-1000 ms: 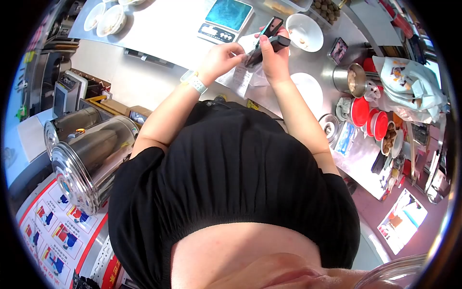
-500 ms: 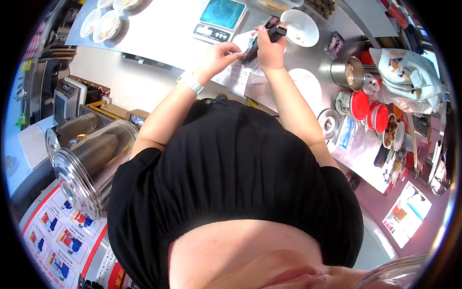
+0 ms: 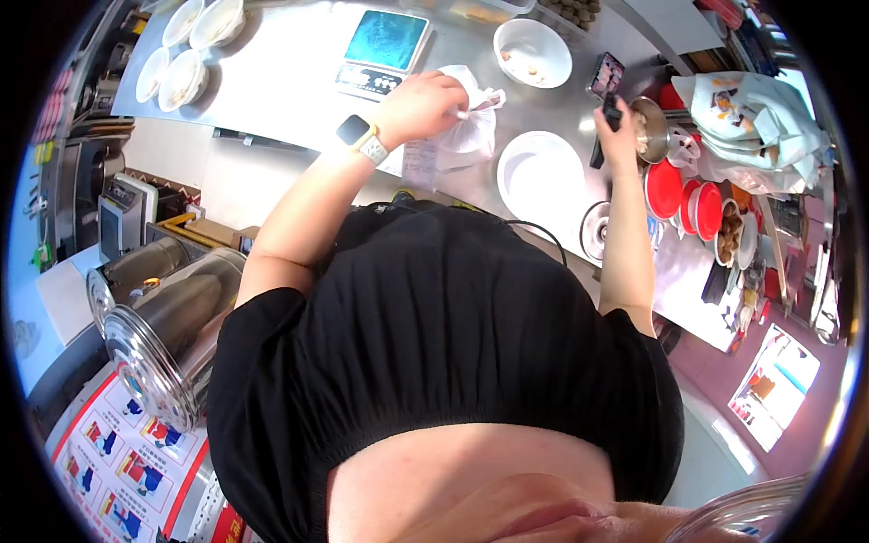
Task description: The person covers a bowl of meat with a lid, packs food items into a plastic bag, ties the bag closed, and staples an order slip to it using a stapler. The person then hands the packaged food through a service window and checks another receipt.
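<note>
My left hand (image 3: pixel 421 109), with a watch on its wrist, is closed on the top of a white plastic bag (image 3: pixel 472 131) on the metal table. A printed paper slip (image 3: pixel 419 165) hangs at the bag's left side. Over to the right, my right hand (image 3: pixel 617 136) is wrapped round a black handheld device (image 3: pixel 612 112), beside a metal pot (image 3: pixel 654 131) and just below a phone (image 3: pixel 606 75). Between my hands stands a round white container (image 3: pixel 541 181). What the bag holds is hidden.
A scale (image 3: pixel 385 50) stands behind my left hand. Beyond the bag is a white bowl (image 3: pixel 532 54) with bits of food. Several bowls (image 3: pixel 183 80) sit at the far left. Red lids (image 3: pixel 663 190) and a large plastic bag (image 3: pixel 756 127) are at the right.
My right hand has moved right with the black device, away from my left hand. My left hand has turned over onto the top of the white bag. The view has shifted slightly.
</note>
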